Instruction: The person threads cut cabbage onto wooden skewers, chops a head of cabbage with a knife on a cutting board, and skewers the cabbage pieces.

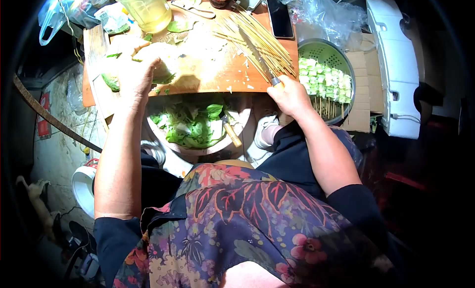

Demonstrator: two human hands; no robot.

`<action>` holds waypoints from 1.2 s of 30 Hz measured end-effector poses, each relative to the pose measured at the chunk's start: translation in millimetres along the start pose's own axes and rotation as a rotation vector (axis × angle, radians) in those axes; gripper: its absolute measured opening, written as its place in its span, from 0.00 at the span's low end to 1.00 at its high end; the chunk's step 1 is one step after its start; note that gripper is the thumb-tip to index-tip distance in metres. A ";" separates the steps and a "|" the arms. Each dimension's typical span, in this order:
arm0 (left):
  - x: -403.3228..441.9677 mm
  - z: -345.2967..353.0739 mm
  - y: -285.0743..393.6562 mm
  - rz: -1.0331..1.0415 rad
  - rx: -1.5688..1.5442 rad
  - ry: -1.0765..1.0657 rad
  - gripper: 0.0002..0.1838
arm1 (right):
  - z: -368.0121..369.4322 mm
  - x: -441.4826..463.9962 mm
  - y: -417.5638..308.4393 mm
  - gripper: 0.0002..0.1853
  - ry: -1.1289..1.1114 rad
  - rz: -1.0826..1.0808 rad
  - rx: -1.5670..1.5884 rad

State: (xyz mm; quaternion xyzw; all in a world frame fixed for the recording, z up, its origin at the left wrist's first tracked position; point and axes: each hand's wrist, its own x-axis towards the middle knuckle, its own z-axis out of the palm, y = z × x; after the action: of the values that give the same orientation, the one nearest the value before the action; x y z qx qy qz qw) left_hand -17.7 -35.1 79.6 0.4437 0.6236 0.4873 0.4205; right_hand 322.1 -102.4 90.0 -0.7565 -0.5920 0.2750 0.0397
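My right hand (288,94) is closed around the handle of a knife (257,55), whose blade lies over a pile of wooden skewers (267,43) on the wooden table (198,82). At the table's left side, my left hand (141,72) is closed on a pale green leafy vegetable (166,65); strong glare hides part of its fingers. Below the table edge, between the feet, a round tub (170,139) holds cut green leaves (198,127) and a wooden-handled tool (231,134). Right of the table, a green colander (324,48) holds skewered green pieces (324,80).
A yellowish plastic pitcher (146,13), a peeler or scissors-like tool (193,9) and a phone (280,18) are on the table's far side. Clear plastic bags (321,15), cardboard (360,85) and a white foam box (398,75) stand right. A white bucket (83,189) is lower left.
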 end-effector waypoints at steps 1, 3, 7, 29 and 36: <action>0.1 0.0 -3.6 -0.021 -0.049 -0.020 0.23 | 1.7 2.6 0.7 0.18 0.067 0.012 0.004; -1.7 0.5 -8.6 0.007 0.023 -0.029 0.23 | 2.0 3.1 -2.6 0.18 0.085 0.025 -0.008; -10.0 3.2 -9.8 -0.008 0.258 -0.067 0.23 | 3.3 -3.3 -9.3 0.17 0.069 -0.079 0.042; -6.7 7.4 -15.7 -0.146 0.309 -0.116 0.25 | 12.7 2.0 -27.2 0.15 -0.153 -0.344 -0.264; 0.6 -1.5 -3.6 -0.251 0.554 -0.185 0.23 | -16.2 7.7 -14.1 0.16 -0.455 -0.469 0.064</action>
State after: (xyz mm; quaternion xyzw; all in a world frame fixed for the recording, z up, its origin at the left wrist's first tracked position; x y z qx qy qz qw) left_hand -19.8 -35.4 76.4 0.5035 0.7414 0.2008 0.3955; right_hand 318.4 -86.9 106.2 -0.5171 -0.7349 0.4386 -0.0077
